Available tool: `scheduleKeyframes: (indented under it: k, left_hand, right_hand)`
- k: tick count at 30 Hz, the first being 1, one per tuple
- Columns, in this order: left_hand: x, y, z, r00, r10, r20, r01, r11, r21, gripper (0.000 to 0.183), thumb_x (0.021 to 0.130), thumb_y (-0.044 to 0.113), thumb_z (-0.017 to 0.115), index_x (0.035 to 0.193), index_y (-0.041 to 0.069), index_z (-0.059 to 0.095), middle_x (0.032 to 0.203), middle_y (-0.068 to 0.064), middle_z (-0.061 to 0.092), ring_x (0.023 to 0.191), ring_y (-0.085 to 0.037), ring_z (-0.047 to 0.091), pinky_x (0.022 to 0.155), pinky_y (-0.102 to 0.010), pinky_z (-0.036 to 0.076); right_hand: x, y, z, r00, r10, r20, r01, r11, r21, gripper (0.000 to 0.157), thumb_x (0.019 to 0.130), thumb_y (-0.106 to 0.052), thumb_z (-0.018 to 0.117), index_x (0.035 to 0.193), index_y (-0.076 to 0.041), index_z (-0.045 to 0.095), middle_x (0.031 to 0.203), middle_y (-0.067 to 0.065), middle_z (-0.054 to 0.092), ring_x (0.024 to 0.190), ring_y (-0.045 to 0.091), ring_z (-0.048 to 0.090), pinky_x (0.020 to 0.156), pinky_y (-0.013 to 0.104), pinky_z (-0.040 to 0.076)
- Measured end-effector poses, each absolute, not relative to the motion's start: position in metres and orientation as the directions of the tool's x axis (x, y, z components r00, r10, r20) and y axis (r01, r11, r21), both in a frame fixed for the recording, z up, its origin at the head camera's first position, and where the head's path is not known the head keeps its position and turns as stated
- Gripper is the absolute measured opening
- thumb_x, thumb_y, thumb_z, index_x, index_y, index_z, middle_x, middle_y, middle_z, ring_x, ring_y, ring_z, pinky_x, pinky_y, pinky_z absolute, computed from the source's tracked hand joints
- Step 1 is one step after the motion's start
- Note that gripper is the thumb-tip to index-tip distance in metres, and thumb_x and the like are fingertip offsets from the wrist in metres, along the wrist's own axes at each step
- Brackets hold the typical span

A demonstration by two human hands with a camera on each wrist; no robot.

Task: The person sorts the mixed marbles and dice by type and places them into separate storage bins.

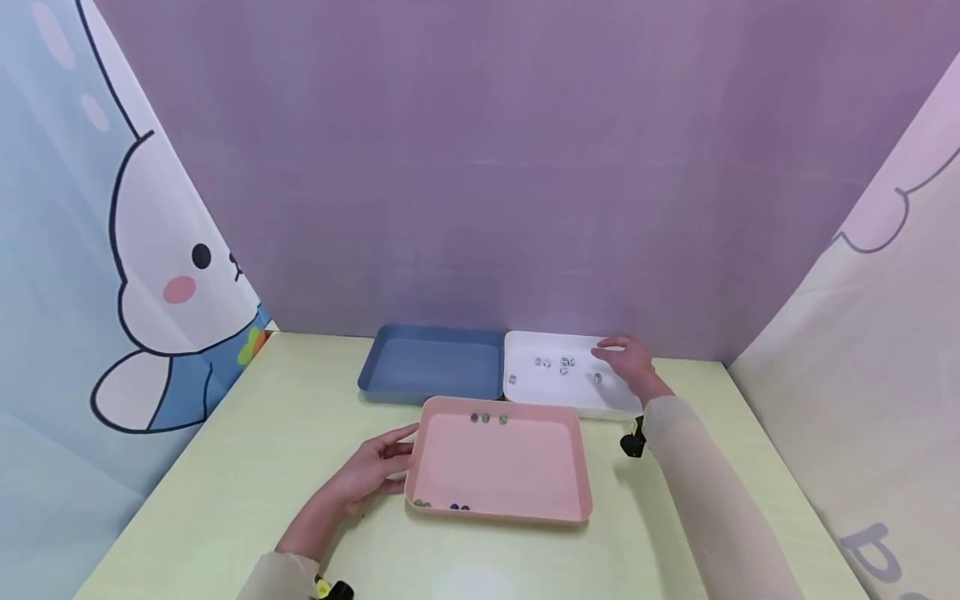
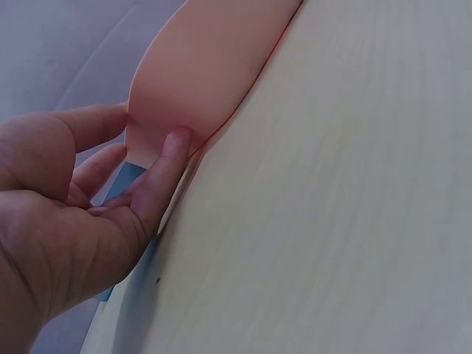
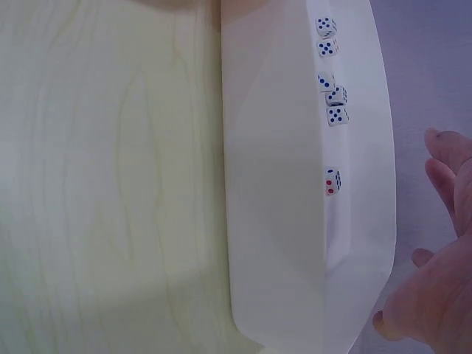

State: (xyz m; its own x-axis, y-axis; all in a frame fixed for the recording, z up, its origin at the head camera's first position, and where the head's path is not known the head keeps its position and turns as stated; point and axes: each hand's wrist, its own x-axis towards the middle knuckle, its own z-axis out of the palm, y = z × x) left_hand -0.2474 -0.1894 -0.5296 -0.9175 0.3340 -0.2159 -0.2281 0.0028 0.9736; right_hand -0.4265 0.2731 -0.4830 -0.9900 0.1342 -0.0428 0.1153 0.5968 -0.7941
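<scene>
My left hand (image 1: 372, 469) is at the left end of a pink tray (image 1: 502, 467). In the left wrist view, the fingertips (image 2: 177, 140) touch the outside of that tray's wall. Small marble-like balls, green and dark blue, lie in the pink tray: green ones (image 1: 422, 503) in the near left corner, blue ones (image 1: 460, 507) along the near edge, and a few more (image 1: 486, 418) by the far edge. My right hand (image 1: 628, 363) hovers at the right end of a white tray (image 1: 540, 392), its fingers apart and holding nothing. Several white dice (image 3: 337, 115) lie inside that tray.
A blue-grey tray (image 1: 435, 367) sits left of the white one, behind the pink tray. All stand on a pale wood-grain table (image 1: 262, 417). A purple backdrop (image 1: 480, 167) rises behind the table, with printed cloths (image 1: 60, 292) at the sides.
</scene>
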Motion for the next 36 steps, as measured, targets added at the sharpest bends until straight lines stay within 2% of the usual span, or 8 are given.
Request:
scheduleKeyframes:
  k: [8,16,23,29,32,36]
  left_hand:
    - [-0.252,-0.192,-0.525,-0.929,0.301,-0.214,-0.214,0.034,0.976,0.062,0.096,0.011,0.062,0.152,0.012,0.035,0.134,-0.024,0.049,0.109,-0.031,0.061,0.082,-0.045,0.055]
    - [-0.252,-0.195,-0.523,-0.929,0.296,-0.222,-0.225,0.025,0.974,0.062,0.096,0.009,0.061,0.152,0.011,0.034,0.135,-0.025,0.048,0.11,-0.031,0.06,0.082,-0.045,0.055]
    - [-0.255,-0.197,-0.524,-0.934,0.286,-0.213,-0.215,0.026,0.976,0.061,0.096,0.009,0.061,0.152,0.011,0.035,0.134,-0.025,0.048,0.11,-0.03,0.06,0.082,-0.045,0.054]
    - [-0.255,-0.199,-0.527,-0.937,0.271,-0.222,-0.225,0.021,0.974,0.061,0.096,0.01,0.061,0.152,0.013,0.036,0.135,-0.023,0.049,0.11,-0.03,0.06,0.083,-0.045,0.055]
    - [-0.255,-0.198,-0.527,-0.938,0.269,-0.219,-0.222,0.021,0.975,0.061,0.096,0.01,0.061,0.152,0.013,0.036,0.134,-0.023,0.049,0.11,-0.03,0.06,0.082,-0.045,0.055]
    - [-0.254,-0.197,-0.525,-0.937,0.272,-0.218,-0.221,0.019,0.975,0.061,0.096,0.01,0.061,0.152,0.012,0.035,0.132,-0.024,0.049,0.109,-0.03,0.06,0.082,-0.045,0.055]
  right_hand:
    - [-0.421,0.259,-0.478,-0.993,0.111,0.026,0.03,0.471,-0.882,0.042,0.09,-0.032,0.069,0.121,-0.004,0.066,0.145,0.016,0.044,0.139,0.034,0.029,0.108,0.05,0.031]
    - [-0.404,0.239,-0.465,-0.987,0.108,0.12,-0.074,0.356,-0.932,0.039,0.092,-0.024,0.068,0.121,0.002,0.065,0.137,0.017,0.052,0.135,0.035,0.035,0.11,0.048,0.029]
    - [-0.381,0.228,-0.462,-0.99,0.136,0.03,-0.001,0.205,-0.979,0.041,0.094,-0.024,0.065,0.129,-0.002,0.06,0.13,0.016,0.054,0.12,0.032,0.047,0.102,0.047,0.037]
    - [-0.355,0.221,-0.467,-0.998,0.053,-0.039,0.041,0.038,-0.998,0.046,0.098,-0.021,0.06,0.136,0.003,0.049,0.13,0.018,0.052,0.112,0.023,0.055,0.104,0.049,0.04]
    - [-0.342,0.221,-0.468,-0.998,0.02,-0.056,0.056,0.017,-0.998,0.046,0.099,-0.019,0.058,0.137,0.004,0.047,0.134,0.021,0.051,0.113,0.025,0.058,0.103,0.047,0.041]
    - [-0.326,0.221,-0.465,-0.997,-0.013,-0.071,0.071,0.024,-0.997,0.045,0.1,-0.02,0.056,0.137,0.004,0.046,0.138,0.024,0.048,0.12,0.035,0.054,0.101,0.046,0.042]
